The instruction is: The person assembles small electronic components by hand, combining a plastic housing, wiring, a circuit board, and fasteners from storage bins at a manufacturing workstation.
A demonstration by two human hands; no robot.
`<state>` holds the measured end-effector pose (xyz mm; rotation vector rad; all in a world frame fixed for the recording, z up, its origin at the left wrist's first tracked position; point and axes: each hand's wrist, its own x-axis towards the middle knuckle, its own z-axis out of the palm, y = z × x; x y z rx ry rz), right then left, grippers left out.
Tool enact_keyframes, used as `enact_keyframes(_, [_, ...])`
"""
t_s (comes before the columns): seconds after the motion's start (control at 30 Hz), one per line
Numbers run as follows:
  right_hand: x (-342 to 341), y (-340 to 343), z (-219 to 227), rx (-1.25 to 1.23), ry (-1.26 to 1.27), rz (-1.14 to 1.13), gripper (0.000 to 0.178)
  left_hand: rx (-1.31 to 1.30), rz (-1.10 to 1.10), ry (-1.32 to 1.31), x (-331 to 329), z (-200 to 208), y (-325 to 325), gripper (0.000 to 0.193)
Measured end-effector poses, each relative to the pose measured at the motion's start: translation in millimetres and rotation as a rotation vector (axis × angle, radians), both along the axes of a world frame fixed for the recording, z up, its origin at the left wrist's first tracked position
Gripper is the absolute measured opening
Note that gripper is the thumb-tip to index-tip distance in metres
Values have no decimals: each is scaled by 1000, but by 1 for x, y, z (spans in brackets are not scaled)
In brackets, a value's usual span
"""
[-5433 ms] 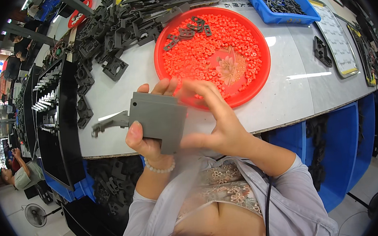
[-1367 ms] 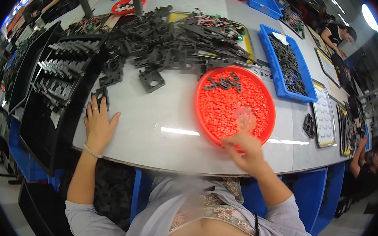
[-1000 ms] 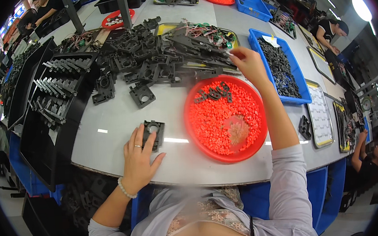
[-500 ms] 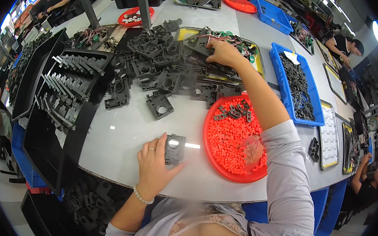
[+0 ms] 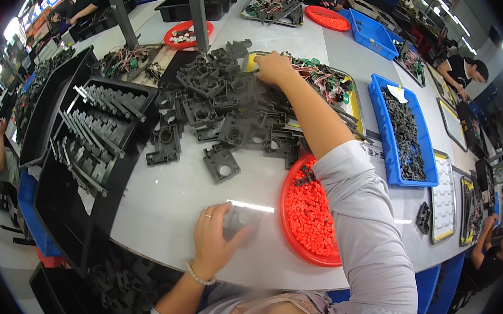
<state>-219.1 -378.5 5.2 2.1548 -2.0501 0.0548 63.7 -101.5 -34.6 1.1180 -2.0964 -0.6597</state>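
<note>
My left hand [image 5: 215, 236] rests low on the table. Its fingers and thumb are around a dark grey plastic housing [image 5: 239, 217], which is blurred. Stretched far across the table, my right hand [image 5: 274, 69] is at the back right edge of a heap of similar dark grey housings [image 5: 212, 110]. Its fingers bend down beside the corner of a yellow-edged tray [image 5: 350, 93] that carries wired circuit boards [image 5: 322, 80]. What those fingers hold, if anything, is hidden. A single housing [image 5: 221, 163] lies in front of the heap.
Under my right forearm, a red round tray [image 5: 287, 237] holds small red pieces. A blue bin [image 5: 385, 140] of small black parts stands to the right. On the left is a black crate [image 5: 53, 190] with stacked grey strips. Metal posts [image 5: 198, 19] rise at the back. Other people work around.
My right hand has moved farther away and leftward, to the tray's corner; the dark pieces near it have shifted. My left hand stays at the housing, its fingers now curled more. The view has tilted slightly.
</note>
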Motion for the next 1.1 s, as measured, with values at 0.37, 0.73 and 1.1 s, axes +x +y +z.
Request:
enact_keyframes(0.37, [-4,-21,-1,29,224,120,26,26,2,18,0,4,-4,51])
enact_keyframes(0.73, [-43,6,68,-417,-223,93,28,37,9,76,4,0,-2,47])
enact_keyframes(1.1, [-134,94,134,-1228,-1063,182,21,13,16,-1,3,0,2,44])
